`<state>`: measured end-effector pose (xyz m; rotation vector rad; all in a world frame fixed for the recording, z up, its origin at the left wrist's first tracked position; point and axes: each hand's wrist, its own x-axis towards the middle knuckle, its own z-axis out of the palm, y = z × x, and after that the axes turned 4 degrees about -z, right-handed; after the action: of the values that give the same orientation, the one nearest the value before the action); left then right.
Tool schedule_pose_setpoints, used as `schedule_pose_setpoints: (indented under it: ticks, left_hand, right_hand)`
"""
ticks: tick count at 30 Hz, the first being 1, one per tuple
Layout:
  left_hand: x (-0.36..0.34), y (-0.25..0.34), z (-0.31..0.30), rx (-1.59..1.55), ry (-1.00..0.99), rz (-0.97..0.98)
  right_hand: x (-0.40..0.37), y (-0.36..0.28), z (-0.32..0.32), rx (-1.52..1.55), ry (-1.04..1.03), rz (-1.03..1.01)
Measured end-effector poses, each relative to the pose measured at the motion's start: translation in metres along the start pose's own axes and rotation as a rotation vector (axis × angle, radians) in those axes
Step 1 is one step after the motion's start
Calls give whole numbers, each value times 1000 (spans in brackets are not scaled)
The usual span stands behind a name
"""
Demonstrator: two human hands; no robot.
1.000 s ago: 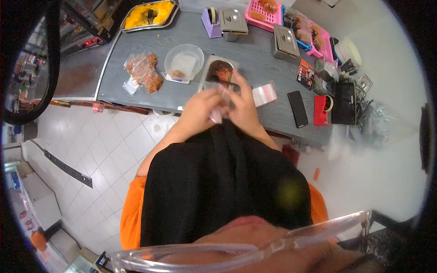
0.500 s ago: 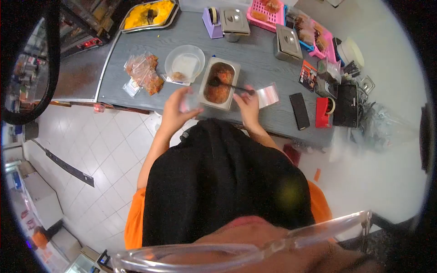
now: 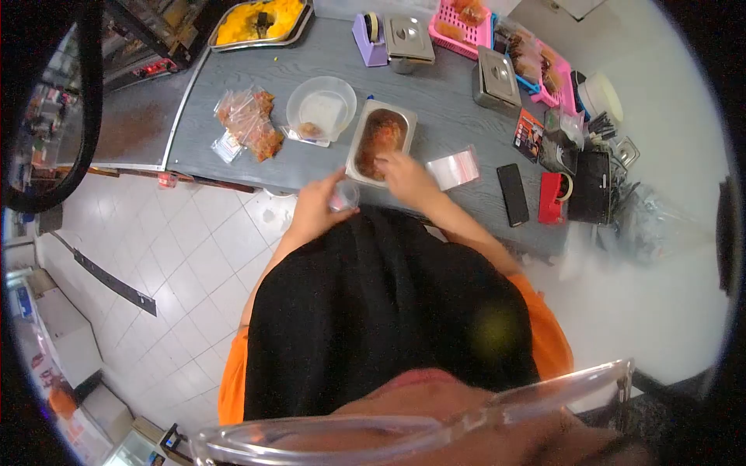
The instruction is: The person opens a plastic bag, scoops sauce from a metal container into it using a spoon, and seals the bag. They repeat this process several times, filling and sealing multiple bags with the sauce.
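Observation:
A steel food pan (image 3: 412,128) stands near the table's front edge, holding a reddish, chunky, saucy food (image 3: 382,133). My right hand (image 3: 409,182) reaches over its near right corner, with fingers curled round a black spoon that they mostly hide. Just off the table edge, left of the pan, my left hand (image 3: 317,208) holds a small clear plastic bag (image 3: 344,196) between thumb and fingers. Right of the pan lies a stack of clear bags (image 3: 454,170) with reddish stripes. A round clear plastic tub (image 3: 323,105) stands left of the pan, a small filled bag (image 3: 308,132) at its near side.
Filled bags (image 3: 250,124) lie piled at left. At the back are a tray of yellow food (image 3: 260,22), a purple tape dispenser (image 3: 370,40), lidded steel pans (image 3: 409,39) and pink baskets (image 3: 464,29). A phone (image 3: 512,194) and red tape dispenser (image 3: 552,198) are at right.
My right hand has moved left from beside the pan to over its food, taking hold of the spoon. My left hand has shifted slightly right and nearer my body with the bag.

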<state>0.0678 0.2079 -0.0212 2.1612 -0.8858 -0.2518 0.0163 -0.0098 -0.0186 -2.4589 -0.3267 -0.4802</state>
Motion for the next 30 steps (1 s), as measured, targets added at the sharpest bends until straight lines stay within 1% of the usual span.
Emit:
schedule_pose_setpoints:
  ticks: [1,2,3,5,6,8,9,11,13,15,16,17,19,20,21,23,25,27,29,30]
  left_hand:
    - [1,2,-1,-1,-14,-14]
    - [1,3,-1,-2,-28,-31]
    - [0,3,0,-4,-27,-36]
    - [0,3,2,23,0,-11]
    - [0,5,2,24,-1,-12]
    - [1,10,0,14,-22,-30]
    - [1,12,0,15,-28,-26]
    - [2,14,-1,39,-48,-54]
    - [2,11,1,40,-61,-62]
    - [0,11,1,45,-76,-70]
    - [0,12,1,52,-65,-67]
    - [0,12,0,60,-54,-62]
    - [1,10,0,43,-51,-55]
    - [0,9,1,24,-46,-53]
    - [0,8,1,25,-44,-53]
    - [0,6,3,-34,1,-53]
    - [1,7,0,-47,25,-58]
    - [5,7,0,-60,44,-58]
    - [15,3,2,-107,119,-10]
    - [21,4,2,-107,119,-7]
  right_hand:
    - [-3,-6,2,77,-22,36]
    - [-8,-4,4,60,-13,81]
    - [-6,-3,5,62,-17,80]
    - [0,1,6,376,346,340]
    - [1,1,6,378,345,341]
    - [2,2,4,57,284,246]
    - [-1,-3,6,56,288,251]
    - [-7,-16,12,238,286,167]
    - [-11,-13,13,217,260,202]
    - [-7,-7,16,677,549,475]
    - [-11,5,15,728,531,536]
    - [-16,14,16,729,535,535]
    - [-23,25,15,1052,719,808]
    - [-29,30,13,1115,734,867]
    - [-33,35,11,1116,733,865]
    - [-42,44,10,1344,811,906]
    - [-51,54,12,1397,823,915]
    - [-52,62,13,1572,899,949]
    - [-50,62,6,1546,920,928]
    - [-45,57,-2,1519,933,911]
